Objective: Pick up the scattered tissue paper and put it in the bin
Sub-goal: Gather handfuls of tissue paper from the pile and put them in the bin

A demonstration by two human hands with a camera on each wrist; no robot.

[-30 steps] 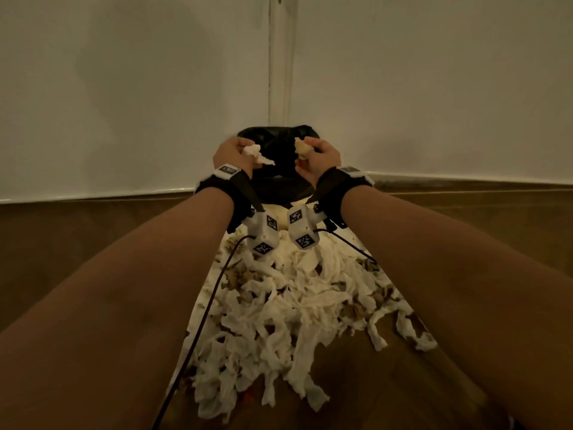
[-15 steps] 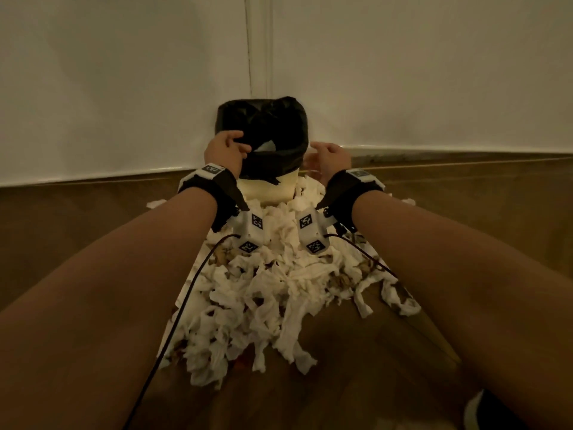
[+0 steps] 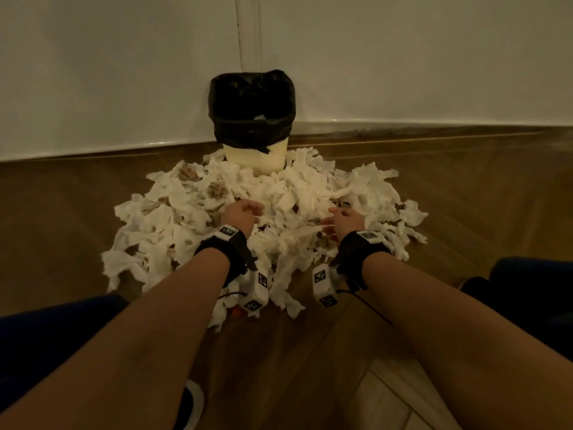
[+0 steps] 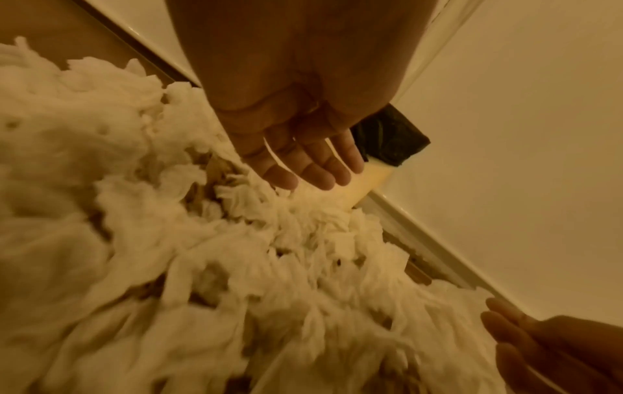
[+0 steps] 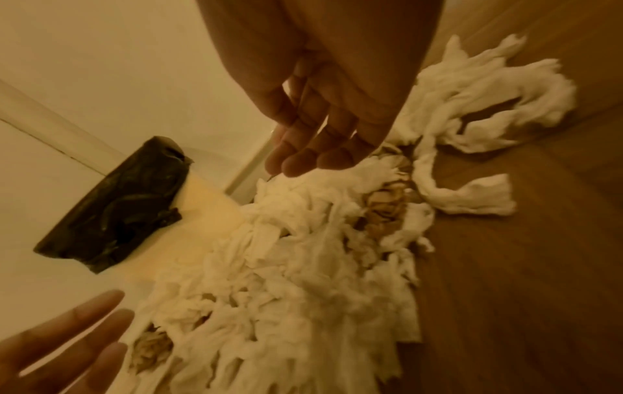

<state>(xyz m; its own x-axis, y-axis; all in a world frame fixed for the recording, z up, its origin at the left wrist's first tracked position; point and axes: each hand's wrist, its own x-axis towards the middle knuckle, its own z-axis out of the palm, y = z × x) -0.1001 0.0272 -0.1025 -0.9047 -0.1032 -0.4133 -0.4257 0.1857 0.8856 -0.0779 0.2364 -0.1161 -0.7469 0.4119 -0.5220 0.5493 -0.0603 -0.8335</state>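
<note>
A heap of torn white tissue paper covers the wooden floor in front of a cream bin lined with a black bag, which stands in the wall corner. My left hand hovers low over the middle of the heap, its fingers loose and empty. My right hand hangs just above the heap's right side, fingers straight and relaxed, holding nothing. The tissue and the bin show in both wrist views.
White walls meet behind the bin, with a skirting strip along the floor. Brownish crumpled scraps lie mixed into the heap. My knees in dark cloth flank the scene. Bare wooden floor lies on both sides.
Both hands held tissue at the bin's mouth a second ago, let it go, then drew back and down to the heap, now empty. The view has tilted down.
</note>
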